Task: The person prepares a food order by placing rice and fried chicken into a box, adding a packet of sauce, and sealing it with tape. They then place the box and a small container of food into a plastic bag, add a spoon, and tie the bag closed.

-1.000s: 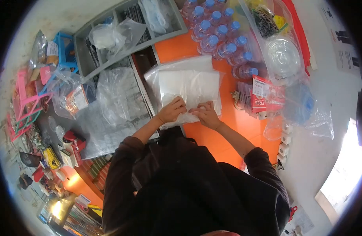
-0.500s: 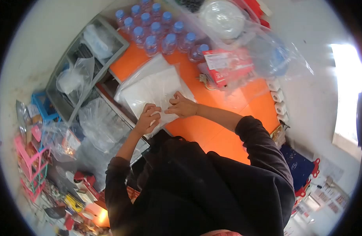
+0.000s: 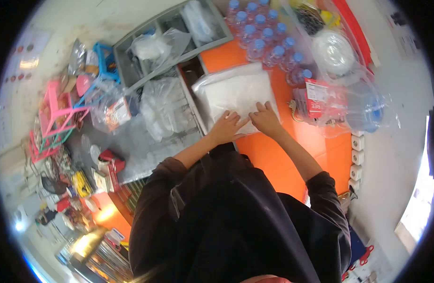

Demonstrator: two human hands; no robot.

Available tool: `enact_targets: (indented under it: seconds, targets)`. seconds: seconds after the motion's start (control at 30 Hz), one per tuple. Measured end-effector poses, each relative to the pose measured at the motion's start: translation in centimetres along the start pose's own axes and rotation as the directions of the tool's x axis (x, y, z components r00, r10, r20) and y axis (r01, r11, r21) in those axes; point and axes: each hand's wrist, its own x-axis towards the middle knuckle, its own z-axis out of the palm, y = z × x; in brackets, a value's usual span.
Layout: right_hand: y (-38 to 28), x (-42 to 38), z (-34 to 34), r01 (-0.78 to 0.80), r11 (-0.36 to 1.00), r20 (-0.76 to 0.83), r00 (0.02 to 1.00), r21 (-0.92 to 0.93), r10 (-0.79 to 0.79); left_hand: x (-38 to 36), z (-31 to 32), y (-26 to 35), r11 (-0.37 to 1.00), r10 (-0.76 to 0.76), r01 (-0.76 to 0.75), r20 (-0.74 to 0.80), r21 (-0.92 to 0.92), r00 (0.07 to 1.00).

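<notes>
A stack of white sheets in clear plastic (image 3: pixel 238 89) lies on the orange tabletop, its near edge towards me. My left hand (image 3: pixel 226 128) rests on the lower left part of this stack, fingers apart and slightly bent. Just beside it, my right hand (image 3: pixel 266 120) touches the lower right part, its fingers spread and partly bent over the plastic. The two index fingers point at each other and nearly meet. Whether a fold of the thin plastic is caught under the fingertips is hard to make out.
Several small bottles with blue caps (image 3: pixel 268 35) stand behind the stack. To the right are a red packet (image 3: pixel 325 98) in clear plastic and a roll in clear wrap (image 3: pixel 334 52). A grey divided tray (image 3: pixel 167 66) and plastic bags (image 3: pixel 165 108) are at the left.
The view has swung, so the stack and both hands appear further right. My fingers were more curled over the plastic; now they lie flatter and the hands sit closer together.
</notes>
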Motion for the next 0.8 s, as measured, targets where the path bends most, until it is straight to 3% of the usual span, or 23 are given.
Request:
enact_targets:
  seconds: [0.07,0.1,0.13,0.17,0.2,0.23,0.27,0.3,0.33,0.37,0.4,0.43,0.47,0.5,0.53,0.57,0.63,0.7,0.8]
  targets:
    - [-1.4,1.3,3.3,0.039,0.983,-0.094,0.995,0.177,-0.023,-1.1,2.4,1.1,0.989,-0.089,0.078,0.089,0.122,0.992]
    - [-1.1,2.1,4.1,0.028,0.938,-0.064,0.998,0.345,-0.006,-1.1,3.5,1.8,0.980,-0.173,0.179,0.074,-0.085,0.982]
    - [-1.0,1.9,3.7,0.027,0.924,-0.033,0.999,0.382,-0.015,-1.2,4.7,2.5,0.921,-0.273,0.278,0.056,-0.274,0.960]
    - [-1.6,2.1,3.0,0.010,0.935,-0.011,1.000,0.355,-0.007,-1.3,6.6,3.0,0.902,-0.323,0.317,0.030,-0.293,0.946]
    - [-1.8,2.1,3.2,0.044,0.941,0.005,0.999,0.335,-0.048,-1.4,9.2,2.6,0.692,-0.356,0.291,0.039,-0.660,0.934]
    - [-1.0,1.6,5.9,-0.028,0.945,0.033,0.999,0.326,0.018,-1.6,7.3,3.2,0.935,-0.258,0.167,-0.276,-0.314,0.926]
    - [1.3,0.8,11.0,-0.012,0.952,-0.085,0.996,0.307,0.040,-1.2,9.8,2.8,0.949,-0.259,0.178,-0.319,-0.262,0.911]
    - [1.6,0.3,12.4,-0.267,0.532,0.115,0.947,0.804,0.302,-0.7,12.2,2.4,0.958,-0.260,0.193,-0.362,-0.210,0.895]
    - [-2.0,1.9,4.5,0.020,0.855,-0.185,0.979,0.518,0.089,-0.2,14.6,2.0,0.964,-0.260,0.212,-0.404,-0.159,0.877]
    - [0.3,1.3,7.6,-0.016,0.876,-0.083,0.995,0.482,0.064,-1.0,13.7,2.1,0.976,-0.214,0.184,-0.377,-0.114,0.901]
    - [1.8,1.4,9.7,-0.038,0.783,-0.045,0.995,0.621,0.084,-1.2,11.8,2.6,0.986,-0.161,0.139,-0.336,-0.086,0.928]
    - [1.8,1.5,8.2,0.066,0.943,-0.118,0.993,0.327,-0.029,-0.8,9.9,2.7,0.988,-0.152,0.157,-0.229,0.000,0.961]
    - [2.0,1.8,9.2,0.060,0.722,-0.164,0.983,0.689,0.076,-0.5,9.1,2.5,0.987,-0.139,0.147,-0.104,0.070,0.985]
    - [2.8,1.5,9.3,-0.097,0.723,-0.020,0.988,0.683,0.152,-1.0,9.6,2.3,0.978,-0.176,0.188,-0.125,0.092,0.976]
    - [2.1,1.9,7.8,-0.065,0.734,-0.033,0.993,0.676,0.118,-1.6,10.6,2.1,0.970,-0.068,0.121,-0.241,0.212,0.968]
    - [1.0,1.7,4.9,-0.133,0.734,0.023,0.987,0.666,0.159,-2.2,11.0,2.1,0.941,0.059,0.059,-0.333,0.334,0.941]
    - [2.5,1.8,2.2,-0.203,0.740,0.075,0.976,0.642,0.203,-2.3,10.8,2.6,0.962,0.029,0.071,-0.357,0.264,0.934]
    - [6.5,2.7,1.9,0.003,0.249,0.013,0.998,0.969,-0.062,-2.4,11.1,1.6,0.978,0.011,0.067,-0.371,0.195,0.929]
    - [3.2,4.3,-5.0,-0.152,0.392,0.113,0.986,0.907,0.121,-1.8,14.8,-0.8,0.976,0.077,0.008,-0.380,0.217,0.922]
